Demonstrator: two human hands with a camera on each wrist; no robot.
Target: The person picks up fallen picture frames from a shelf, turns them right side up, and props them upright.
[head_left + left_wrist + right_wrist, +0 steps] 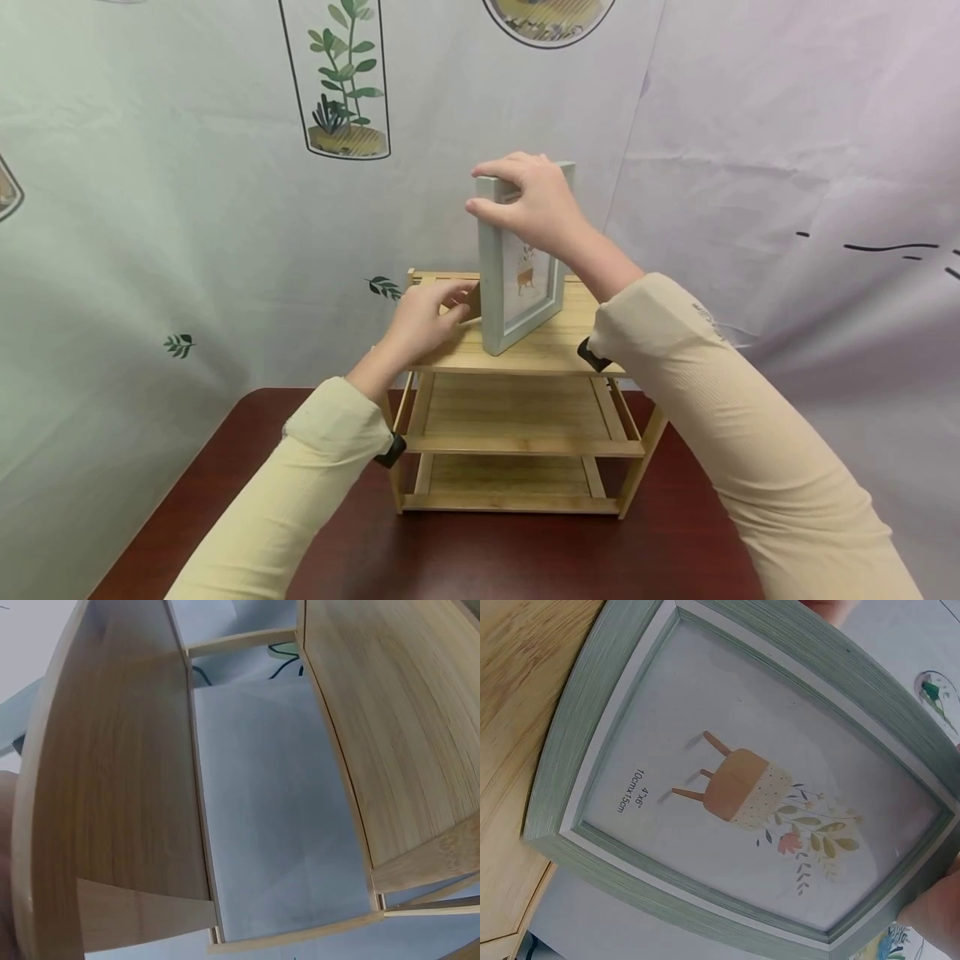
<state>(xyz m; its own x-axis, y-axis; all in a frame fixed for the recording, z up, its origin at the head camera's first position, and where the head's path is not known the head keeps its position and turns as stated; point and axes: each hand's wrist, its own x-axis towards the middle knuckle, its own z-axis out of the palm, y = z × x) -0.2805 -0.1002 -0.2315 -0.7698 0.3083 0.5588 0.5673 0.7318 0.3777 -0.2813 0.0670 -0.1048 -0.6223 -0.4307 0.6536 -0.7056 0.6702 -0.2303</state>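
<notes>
A pale green picture frame (491, 267) stands upright, turned at an angle, on the top board of a wooden shelf rack (525, 364). My right hand (536, 200) grips the frame's upper part, with thumb and fingers curled over its edge. Behind the glass, the right wrist view shows a print (739, 787) of a legged plant pot with flowers. My left hand (423, 321) is behind the frame's left side, its thumb and fingers pinching a brown flap (472, 304) at the back. Only a sliver of the left hand enters the left wrist view.
The rack has two lower shelves (517, 412) under its top board and stands on a dark red table (465, 558). Behind it hangs a pale cloth (225, 233) printed with plants. Black wristbands (392, 450) show at both sleeves.
</notes>
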